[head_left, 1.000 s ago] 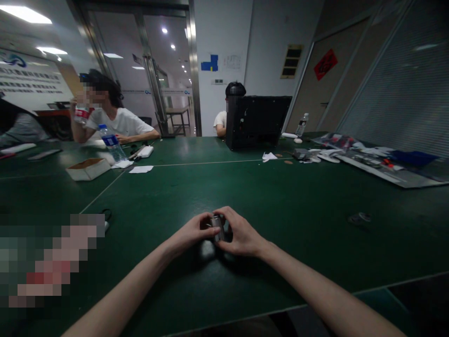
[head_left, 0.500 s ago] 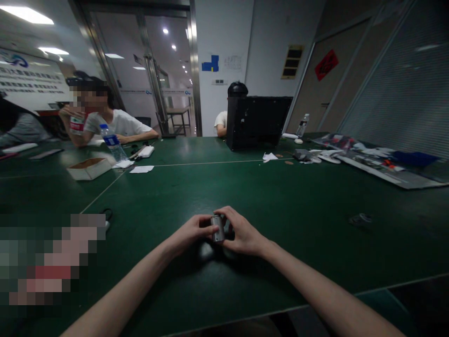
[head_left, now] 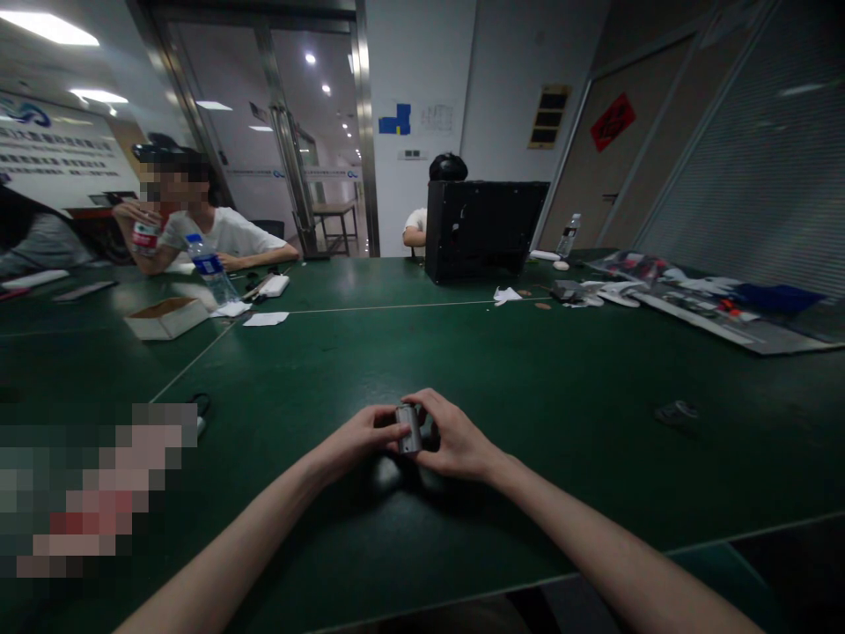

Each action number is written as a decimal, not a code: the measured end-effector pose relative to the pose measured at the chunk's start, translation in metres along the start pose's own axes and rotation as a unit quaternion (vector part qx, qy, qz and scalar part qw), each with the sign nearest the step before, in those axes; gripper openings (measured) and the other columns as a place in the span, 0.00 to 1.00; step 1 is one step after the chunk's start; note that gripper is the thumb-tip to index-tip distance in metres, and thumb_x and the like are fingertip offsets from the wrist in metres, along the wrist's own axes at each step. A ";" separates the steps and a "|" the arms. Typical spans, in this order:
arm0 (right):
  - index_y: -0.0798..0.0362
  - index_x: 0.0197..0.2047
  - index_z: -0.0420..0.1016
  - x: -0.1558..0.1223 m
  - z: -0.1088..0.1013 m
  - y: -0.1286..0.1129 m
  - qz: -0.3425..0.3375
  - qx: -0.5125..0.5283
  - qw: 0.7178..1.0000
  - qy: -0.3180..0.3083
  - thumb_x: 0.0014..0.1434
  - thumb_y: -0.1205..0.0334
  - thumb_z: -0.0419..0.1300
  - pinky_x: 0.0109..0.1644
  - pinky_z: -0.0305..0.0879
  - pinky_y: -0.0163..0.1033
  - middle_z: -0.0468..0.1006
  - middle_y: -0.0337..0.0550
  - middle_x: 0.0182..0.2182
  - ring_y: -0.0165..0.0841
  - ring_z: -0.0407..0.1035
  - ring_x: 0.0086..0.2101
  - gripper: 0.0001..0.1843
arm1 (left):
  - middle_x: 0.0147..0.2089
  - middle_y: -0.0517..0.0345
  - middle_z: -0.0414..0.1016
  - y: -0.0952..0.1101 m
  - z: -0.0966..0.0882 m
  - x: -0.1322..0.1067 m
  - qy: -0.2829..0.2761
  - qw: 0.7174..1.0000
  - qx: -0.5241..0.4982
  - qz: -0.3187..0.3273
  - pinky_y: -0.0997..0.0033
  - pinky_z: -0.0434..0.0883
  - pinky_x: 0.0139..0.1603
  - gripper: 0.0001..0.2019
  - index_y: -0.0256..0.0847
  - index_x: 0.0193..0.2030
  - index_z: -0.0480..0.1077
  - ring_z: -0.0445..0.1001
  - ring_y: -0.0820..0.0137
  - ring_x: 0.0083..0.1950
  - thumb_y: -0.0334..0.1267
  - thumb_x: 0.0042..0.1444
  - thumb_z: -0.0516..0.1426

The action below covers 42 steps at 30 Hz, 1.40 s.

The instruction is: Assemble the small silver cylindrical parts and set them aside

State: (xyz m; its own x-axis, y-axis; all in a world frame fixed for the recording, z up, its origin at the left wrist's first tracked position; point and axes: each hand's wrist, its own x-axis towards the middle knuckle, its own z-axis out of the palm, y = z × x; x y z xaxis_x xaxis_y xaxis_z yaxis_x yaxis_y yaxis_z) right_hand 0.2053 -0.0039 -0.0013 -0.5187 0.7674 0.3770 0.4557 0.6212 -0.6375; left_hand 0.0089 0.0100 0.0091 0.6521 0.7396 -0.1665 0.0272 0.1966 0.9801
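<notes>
A small brushed-metal cylinder (head_left: 409, 429) stands nearly upright between my hands, just above the green tabletop (head_left: 528, 387). My left hand (head_left: 360, 438) pinches it from the left with its fingertips. From the right, my right hand (head_left: 455, 438) holds it too, fingers curled around its side. Something dark shows behind the cylinder, partly hidden by my fingers, and I cannot tell what it is.
Ahead stand a black computer case (head_left: 485, 231) and a seated person (head_left: 415, 227). Further left are a cardboard box (head_left: 167, 318), a water bottle (head_left: 209, 270) and a person drinking (head_left: 217, 231). Papers and packaging (head_left: 719, 308) lie at the right.
The metal cylinder has turned from a slight tilt to nearly upright between my fingers. My hands remain in about the same place.
</notes>
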 end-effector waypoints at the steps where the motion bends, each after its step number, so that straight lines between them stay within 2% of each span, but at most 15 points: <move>1: 0.51 0.54 0.62 0.000 0.000 0.000 0.001 0.001 1.000 0.001 0.46 0.63 0.66 0.46 0.64 0.41 0.68 0.46 0.47 0.36 0.66 0.43 0.32 | 0.42 0.52 0.73 -0.001 0.000 0.000 -0.001 1.000 0.000 0.002 0.76 0.65 0.39 0.17 0.35 0.46 0.73 0.70 0.70 0.39 0.43 0.52 0.62; 12: 0.52 0.55 0.61 0.000 0.004 0.005 0.026 -0.016 0.999 0.022 0.46 0.63 0.65 0.47 0.65 0.41 0.67 0.46 0.47 0.36 0.66 0.43 0.32 | 0.41 0.54 0.71 -0.011 -0.006 0.006 0.020 1.000 0.014 -0.010 0.75 0.67 0.37 0.18 0.34 0.44 0.71 0.69 0.74 0.36 0.46 0.53 0.61; 20: 0.53 0.55 0.61 0.000 0.001 0.001 0.020 -0.018 1.000 0.008 0.48 0.60 0.65 0.46 0.66 0.41 0.67 0.47 0.48 0.36 0.66 0.43 0.32 | 0.42 0.54 0.72 -0.008 -0.005 0.004 0.015 1.000 0.006 -0.004 0.74 0.66 0.38 0.18 0.35 0.44 0.71 0.70 0.72 0.37 0.46 0.51 0.62; 30: 0.53 0.59 0.57 -0.001 0.002 0.005 0.012 0.003 1.000 -0.014 0.49 0.58 0.65 0.48 0.65 0.43 0.66 0.50 0.51 0.36 0.66 0.44 0.36 | 0.39 0.52 0.71 -0.007 -0.005 0.004 0.009 0.999 -0.029 -0.012 0.75 0.66 0.37 0.18 0.34 0.46 0.72 0.69 0.73 0.35 0.44 0.53 0.62; 42: 0.54 0.59 0.57 -0.001 0.005 0.006 0.015 0.003 1.000 0.001 0.50 0.58 0.65 0.50 0.65 0.43 0.68 0.50 0.51 0.37 0.66 0.47 0.35 | 0.40 0.52 0.71 -0.006 -0.005 0.004 0.010 1.000 -0.013 -0.006 0.75 0.66 0.36 0.19 0.35 0.46 0.72 0.68 0.73 0.35 0.46 0.53 0.61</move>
State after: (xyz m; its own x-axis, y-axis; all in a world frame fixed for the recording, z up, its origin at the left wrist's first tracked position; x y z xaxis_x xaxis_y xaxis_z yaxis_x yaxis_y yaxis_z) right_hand 0.2049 -0.0015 -0.0082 -0.5037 0.7857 0.3593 0.4665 0.5974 -0.6523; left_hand 0.0072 0.0149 0.0020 0.6361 0.7504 -0.1797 0.0149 0.2210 0.9752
